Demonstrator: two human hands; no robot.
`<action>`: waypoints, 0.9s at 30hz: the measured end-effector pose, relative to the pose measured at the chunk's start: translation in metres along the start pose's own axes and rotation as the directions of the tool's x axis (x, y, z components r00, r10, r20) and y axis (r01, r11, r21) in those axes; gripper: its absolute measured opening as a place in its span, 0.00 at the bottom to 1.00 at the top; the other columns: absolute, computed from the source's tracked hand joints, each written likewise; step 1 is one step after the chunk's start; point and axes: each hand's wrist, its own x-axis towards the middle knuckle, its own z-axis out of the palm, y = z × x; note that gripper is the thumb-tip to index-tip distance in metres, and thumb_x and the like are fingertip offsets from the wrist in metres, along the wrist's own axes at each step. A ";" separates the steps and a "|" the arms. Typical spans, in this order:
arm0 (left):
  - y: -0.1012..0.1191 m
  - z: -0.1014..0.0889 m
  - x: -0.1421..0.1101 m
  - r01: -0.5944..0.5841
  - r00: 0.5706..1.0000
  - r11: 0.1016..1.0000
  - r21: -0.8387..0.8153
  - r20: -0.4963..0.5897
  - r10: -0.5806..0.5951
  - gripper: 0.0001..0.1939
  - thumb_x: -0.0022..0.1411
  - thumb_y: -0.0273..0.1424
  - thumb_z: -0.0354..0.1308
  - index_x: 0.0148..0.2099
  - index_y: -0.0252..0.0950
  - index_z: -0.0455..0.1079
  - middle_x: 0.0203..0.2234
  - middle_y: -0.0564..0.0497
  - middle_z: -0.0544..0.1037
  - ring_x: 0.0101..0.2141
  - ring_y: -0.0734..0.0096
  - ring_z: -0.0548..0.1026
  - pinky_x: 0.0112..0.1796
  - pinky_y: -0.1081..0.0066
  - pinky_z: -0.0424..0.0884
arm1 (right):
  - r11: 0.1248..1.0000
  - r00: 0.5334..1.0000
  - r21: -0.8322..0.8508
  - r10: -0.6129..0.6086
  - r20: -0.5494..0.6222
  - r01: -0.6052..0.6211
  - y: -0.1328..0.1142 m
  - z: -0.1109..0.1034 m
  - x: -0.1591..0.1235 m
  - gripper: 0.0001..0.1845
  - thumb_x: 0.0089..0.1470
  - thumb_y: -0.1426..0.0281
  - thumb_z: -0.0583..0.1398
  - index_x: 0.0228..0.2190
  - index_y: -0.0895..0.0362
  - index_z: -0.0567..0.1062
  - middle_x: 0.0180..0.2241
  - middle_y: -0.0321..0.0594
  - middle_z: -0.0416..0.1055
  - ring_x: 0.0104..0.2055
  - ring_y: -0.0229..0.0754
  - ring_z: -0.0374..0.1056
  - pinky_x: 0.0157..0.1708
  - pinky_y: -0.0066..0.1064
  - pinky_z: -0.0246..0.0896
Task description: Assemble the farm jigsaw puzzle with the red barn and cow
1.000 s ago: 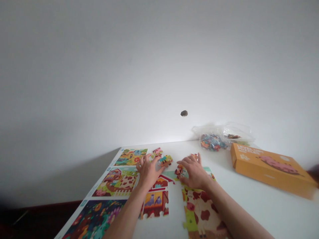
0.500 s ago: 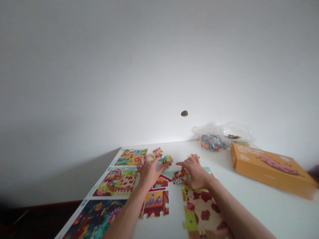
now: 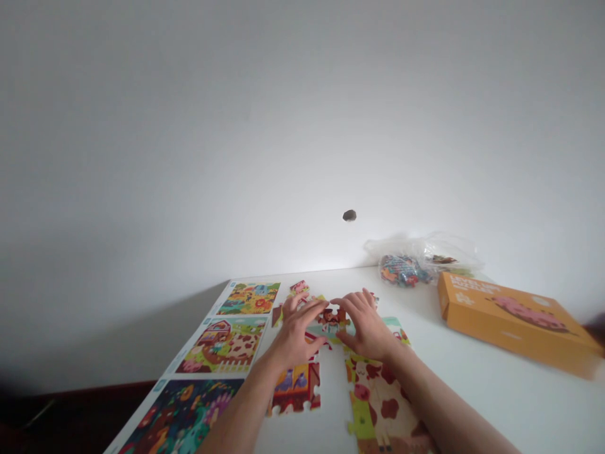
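Note:
A puzzle piece (image 3: 332,320) with a figure's face on it lies between my two hands. My right hand (image 3: 366,328) has its thumb and index finger at the right edge of that piece, curled around it. My left hand (image 3: 299,331) reaches in from the other side, fingers stretched and thumb apart, over the puzzle pieces of the barn. Below my left hand is the joined barn section (image 3: 299,388) with purple shapes. Under my right forearm lies the joined cow section (image 3: 385,403). A loose pink piece (image 3: 299,287) rests beyond my left fingers.
A picture sheet (image 3: 225,345) with several printed scenes lies along the left table edge. At the back right are clear plastic bags (image 3: 404,268) with pieces inside. An orange puzzle box (image 3: 515,321) stands at the right. A white wall (image 3: 302,139) rises behind the table.
The face piece has moved slightly away and left with my right hand. My left hand has shifted right, from the loose pieces toward the face piece, bringing both hands closer together.

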 end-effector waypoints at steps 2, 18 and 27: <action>0.001 0.002 -0.001 0.011 1.000 1.000 -0.027 0.012 -0.010 0.38 0.51 0.30 0.68 0.64 0.44 0.64 0.57 0.47 0.73 0.63 0.49 0.60 0.60 0.49 0.62 | 1.000 1.000 0.003 -0.016 -0.009 0.016 -0.001 0.001 0.000 0.34 0.51 0.67 0.62 0.59 0.49 0.63 0.48 0.42 0.67 0.52 0.50 0.60 0.65 0.55 0.32; -0.001 0.003 0.002 0.016 0.999 1.000 -0.022 -0.051 -0.017 0.28 0.56 0.29 0.65 0.60 0.44 0.69 0.51 0.50 0.78 0.59 0.51 0.64 0.58 0.51 0.64 | 1.000 0.999 -0.012 -0.019 -0.032 0.019 -0.001 0.004 0.000 0.35 0.52 0.69 0.62 0.61 0.48 0.61 0.48 0.43 0.67 0.53 0.51 0.60 0.65 0.55 0.34; -0.001 0.002 0.001 0.009 0.999 1.000 -0.025 -0.052 -0.010 0.26 0.57 0.30 0.65 0.59 0.44 0.70 0.51 0.50 0.78 0.59 0.50 0.63 0.58 0.51 0.64 | 1.000 0.998 0.015 -0.024 -0.054 0.025 0.000 0.006 0.000 0.34 0.52 0.68 0.62 0.59 0.48 0.63 0.48 0.42 0.67 0.52 0.50 0.60 0.65 0.55 0.33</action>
